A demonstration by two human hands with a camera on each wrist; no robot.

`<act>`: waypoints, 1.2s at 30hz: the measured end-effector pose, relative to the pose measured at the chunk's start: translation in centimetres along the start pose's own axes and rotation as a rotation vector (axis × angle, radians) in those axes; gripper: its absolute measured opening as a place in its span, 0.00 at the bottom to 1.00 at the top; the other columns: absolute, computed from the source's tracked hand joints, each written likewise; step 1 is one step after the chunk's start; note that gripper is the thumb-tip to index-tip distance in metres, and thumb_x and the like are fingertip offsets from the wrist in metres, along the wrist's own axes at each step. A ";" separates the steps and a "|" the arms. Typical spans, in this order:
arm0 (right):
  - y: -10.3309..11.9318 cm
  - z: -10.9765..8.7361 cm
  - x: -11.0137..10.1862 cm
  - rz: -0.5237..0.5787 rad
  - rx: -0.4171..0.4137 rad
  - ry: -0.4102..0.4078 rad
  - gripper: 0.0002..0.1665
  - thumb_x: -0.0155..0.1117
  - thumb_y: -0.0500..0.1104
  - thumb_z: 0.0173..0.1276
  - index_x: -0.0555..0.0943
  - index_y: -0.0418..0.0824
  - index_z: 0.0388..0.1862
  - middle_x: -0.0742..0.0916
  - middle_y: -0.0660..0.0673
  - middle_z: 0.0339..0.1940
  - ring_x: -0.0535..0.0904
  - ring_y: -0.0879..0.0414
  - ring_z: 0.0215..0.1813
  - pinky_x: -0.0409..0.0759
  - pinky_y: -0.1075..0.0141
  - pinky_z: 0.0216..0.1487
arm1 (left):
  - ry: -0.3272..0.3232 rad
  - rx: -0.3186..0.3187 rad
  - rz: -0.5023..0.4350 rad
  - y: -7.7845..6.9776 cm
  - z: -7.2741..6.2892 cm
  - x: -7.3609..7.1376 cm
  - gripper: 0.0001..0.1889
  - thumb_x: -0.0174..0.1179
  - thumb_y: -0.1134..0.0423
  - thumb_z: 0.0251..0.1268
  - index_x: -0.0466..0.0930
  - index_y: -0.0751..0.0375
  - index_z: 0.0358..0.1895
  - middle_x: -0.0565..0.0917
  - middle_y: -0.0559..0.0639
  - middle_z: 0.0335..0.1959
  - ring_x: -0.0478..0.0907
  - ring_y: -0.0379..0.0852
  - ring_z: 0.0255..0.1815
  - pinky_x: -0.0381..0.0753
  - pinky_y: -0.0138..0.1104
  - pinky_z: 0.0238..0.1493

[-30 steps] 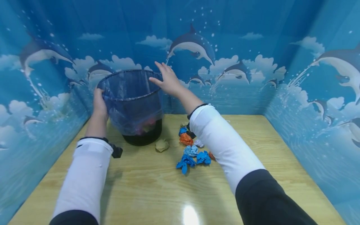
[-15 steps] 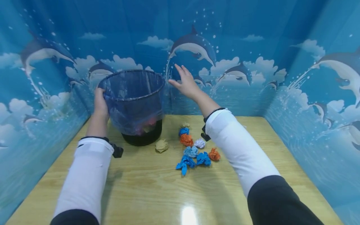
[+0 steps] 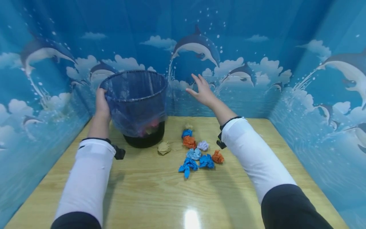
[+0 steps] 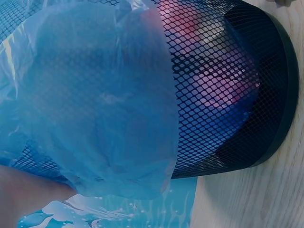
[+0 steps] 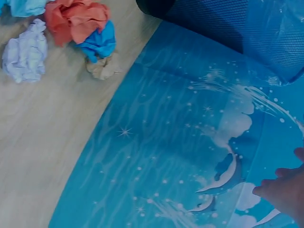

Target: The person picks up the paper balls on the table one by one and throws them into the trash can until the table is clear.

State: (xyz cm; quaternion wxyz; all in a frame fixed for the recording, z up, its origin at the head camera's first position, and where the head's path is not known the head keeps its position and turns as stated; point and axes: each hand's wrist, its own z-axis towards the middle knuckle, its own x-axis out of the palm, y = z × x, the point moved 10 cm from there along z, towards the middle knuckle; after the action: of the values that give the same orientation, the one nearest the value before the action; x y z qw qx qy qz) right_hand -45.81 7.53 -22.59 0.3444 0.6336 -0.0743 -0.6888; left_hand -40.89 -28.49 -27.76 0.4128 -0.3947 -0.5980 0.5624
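Observation:
A black mesh wastebasket (image 3: 145,127) lined with a translucent blue plastic bag (image 3: 125,114) stands at the back left of the table. My left hand (image 3: 102,105) grips its left side just below the rim, the fingers mostly hidden behind it. In the left wrist view, pink and pale crumpled paper (image 4: 218,88) shows through the mesh. My right hand (image 3: 203,91) is in the air to the right of the basket, fingers spread, holding nothing. Below it on the table lie several crumpled paper balls: orange (image 3: 189,142), white (image 3: 203,145), light blue (image 3: 194,154) and blue (image 3: 206,161).
A beige paper ball (image 3: 164,148) lies close to the basket's base. Another orange ball (image 3: 218,157) is at the right of the group, with a small beige one (image 3: 188,126) at its far end. A dolphin-print curtain (image 3: 243,41) surrounds the wooden table (image 3: 154,197) on three sides.
My right hand has moved away from the basket's rim, to the right and slightly lower, uncovering the orange ball on the right. The left hand and basket have stayed nearly still.

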 end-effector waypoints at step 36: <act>-8.5 -8.9 10.5 -0.134 -0.100 0.427 0.43 0.54 0.54 0.74 0.49 0.43 0.79 0.47 0.32 0.79 0.41 0.34 0.78 0.48 0.38 0.72 | 0.029 0.004 -0.013 0.0 -0.1 -0.1 0.33 0.27 0.45 0.73 0.29 0.38 0.78 0.30 0.36 0.79 0.28 0.38 0.79 0.38 0.36 0.76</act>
State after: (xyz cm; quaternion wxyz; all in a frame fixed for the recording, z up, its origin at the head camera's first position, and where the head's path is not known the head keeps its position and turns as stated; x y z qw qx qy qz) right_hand -40.37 10.94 -37.42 0.3368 0.7506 0.0770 -0.5633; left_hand -40.75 -28.53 -27.71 0.4260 -0.3982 -0.5934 0.5549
